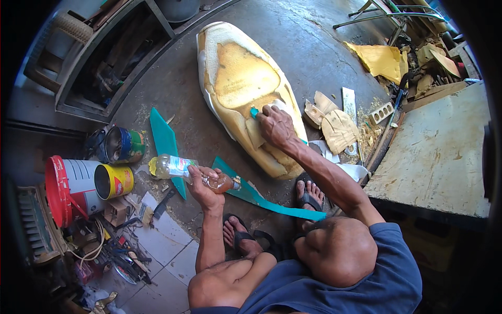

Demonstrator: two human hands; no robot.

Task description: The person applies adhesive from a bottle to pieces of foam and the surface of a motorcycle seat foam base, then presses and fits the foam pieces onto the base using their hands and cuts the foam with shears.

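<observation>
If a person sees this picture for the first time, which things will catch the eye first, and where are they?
The big yellow foam seat lies on the grey floor in the upper middle, and the right hand presses a small teal tool on it. Lower down, the left hand holds a tilted plastic bottle with brown liquid over a teal strip. At the left stand a red and white bucket and a yellow can.

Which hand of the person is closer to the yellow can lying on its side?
Left. The left hand, holding a plastic bottle, is just right of the yellow can. The right hand rests farther away on the foam seat.
</observation>
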